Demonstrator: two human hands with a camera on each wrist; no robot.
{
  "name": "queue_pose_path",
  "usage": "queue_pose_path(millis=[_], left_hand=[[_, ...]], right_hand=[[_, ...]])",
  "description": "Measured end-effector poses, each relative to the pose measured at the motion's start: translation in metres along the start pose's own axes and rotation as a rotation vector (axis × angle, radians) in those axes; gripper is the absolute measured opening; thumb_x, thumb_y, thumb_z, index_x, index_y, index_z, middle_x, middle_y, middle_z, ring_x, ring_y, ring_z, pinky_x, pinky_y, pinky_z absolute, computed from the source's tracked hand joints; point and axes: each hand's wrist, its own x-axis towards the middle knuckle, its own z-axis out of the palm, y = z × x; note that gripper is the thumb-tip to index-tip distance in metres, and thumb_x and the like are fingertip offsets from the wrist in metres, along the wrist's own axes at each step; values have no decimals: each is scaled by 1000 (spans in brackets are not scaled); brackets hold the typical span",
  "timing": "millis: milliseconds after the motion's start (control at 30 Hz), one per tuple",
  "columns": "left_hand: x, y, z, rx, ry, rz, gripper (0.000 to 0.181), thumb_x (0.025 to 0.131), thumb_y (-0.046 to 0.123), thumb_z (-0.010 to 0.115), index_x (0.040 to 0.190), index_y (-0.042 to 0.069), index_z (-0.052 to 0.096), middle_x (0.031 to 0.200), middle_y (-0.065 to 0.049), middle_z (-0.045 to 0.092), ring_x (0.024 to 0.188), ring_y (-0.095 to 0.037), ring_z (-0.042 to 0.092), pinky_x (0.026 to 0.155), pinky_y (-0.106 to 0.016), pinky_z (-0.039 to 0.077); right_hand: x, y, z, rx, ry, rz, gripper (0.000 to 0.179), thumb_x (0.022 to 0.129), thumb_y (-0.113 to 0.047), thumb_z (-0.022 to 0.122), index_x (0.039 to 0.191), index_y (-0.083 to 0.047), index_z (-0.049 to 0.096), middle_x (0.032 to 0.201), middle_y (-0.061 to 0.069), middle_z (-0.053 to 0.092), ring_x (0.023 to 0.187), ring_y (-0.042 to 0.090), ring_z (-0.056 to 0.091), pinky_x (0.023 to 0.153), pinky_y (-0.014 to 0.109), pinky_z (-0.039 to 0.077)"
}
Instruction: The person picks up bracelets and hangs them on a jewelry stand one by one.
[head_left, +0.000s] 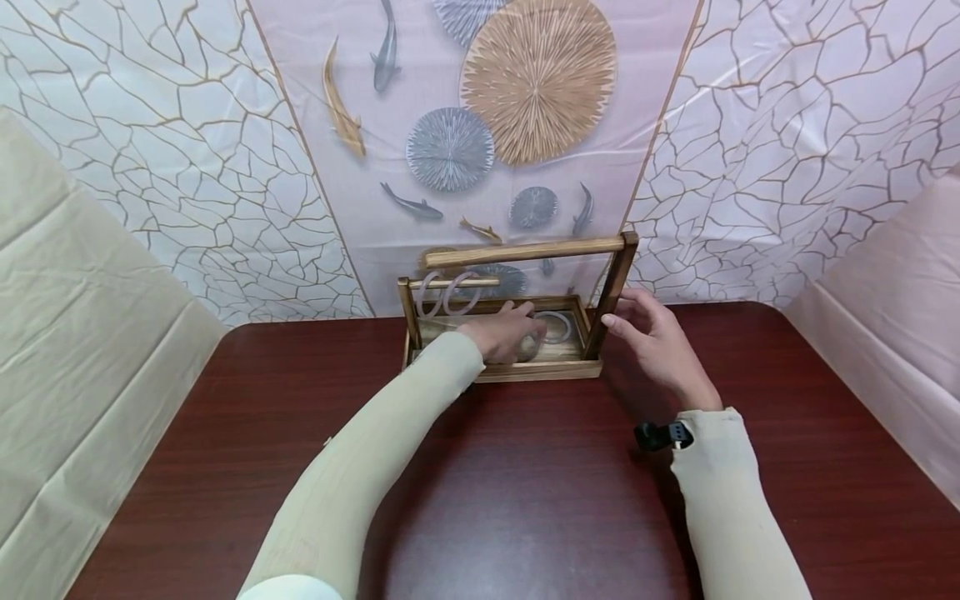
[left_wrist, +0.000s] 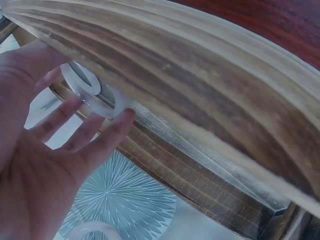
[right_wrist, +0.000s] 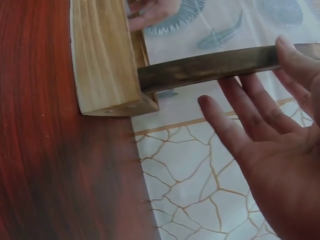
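Observation:
A wooden rack (head_left: 540,372) with a shallow tray base stands at the back of the table, a long upper bar and a shorter lower bar above it. My left hand (head_left: 506,329) reaches into the tray, its fingers around a pale translucent bangle (left_wrist: 97,105); the thumb tip is hidden behind the tray's front wall. Another bangle (head_left: 556,327) lies in the tray just right of that hand. Two pale bangles (head_left: 460,293) hang on the lower bar (head_left: 487,282). With thumb in front and fingers behind, my right hand (head_left: 656,337) holds the rack's right post (right_wrist: 210,68).
The dark red-brown table (head_left: 495,500) stretches in front of the rack. Close behind rises a patterned backdrop (head_left: 450,225) with fish and round motifs. Beige cloth (head_left: 97,358) hangs at the left side. A small black device (head_left: 660,436) sits at the right wrist.

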Motion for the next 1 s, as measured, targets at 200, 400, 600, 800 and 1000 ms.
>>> queue_pose_path(millis=[200, 400, 600, 800, 1000], left_hand=[[0, -2, 0, 72, 55, 30, 53, 92, 5, 71, 139, 24, 55, 145, -4, 42, 142, -31, 35, 95, -38, 50], [0, -5, 0, 99, 121, 49, 55, 91, 13, 75, 141, 24, 54, 151, -5, 39, 134, -27, 38, 87, -35, 53], [-3, -5, -2, 76, 164, 73, 64, 89, 18, 78, 147, 23, 49, 157, -4, 32, 143, -30, 34, 92, -35, 56], [-8, -4, -4, 52, 195, 79, 75, 87, 17, 79, 153, 24, 43, 161, -4, 28, 143, -29, 33, 89, -33, 58], [-15, -3, -3, 42, 221, 103, 79, 84, 17, 81, 153, 22, 44, 161, -4, 29, 146, -32, 34, 93, -33, 59]], right_hand=[[1, 4, 4, 44, 9, 23, 38, 104, -15, 60, 136, 2, 51, 120, 21, 61, 93, -4, 64, 84, 19, 59], [2, 3, 3, 73, -5, 37, 39, 105, -16, 58, 138, 1, 49, 124, 23, 58, 92, -5, 66, 87, 24, 61], [1, 1, 2, 66, -12, 45, 41, 104, -18, 59, 139, 0, 49, 124, 23, 59, 92, -1, 67, 84, 20, 60], [0, 0, 0, 43, -10, 53, 42, 104, -20, 59, 141, -2, 49, 125, 21, 60, 90, 1, 68, 81, 16, 58], [-1, -1, 1, 55, -18, 61, 45, 105, -20, 59, 144, -2, 47, 127, 22, 59, 90, 0, 69, 81, 15, 58]])
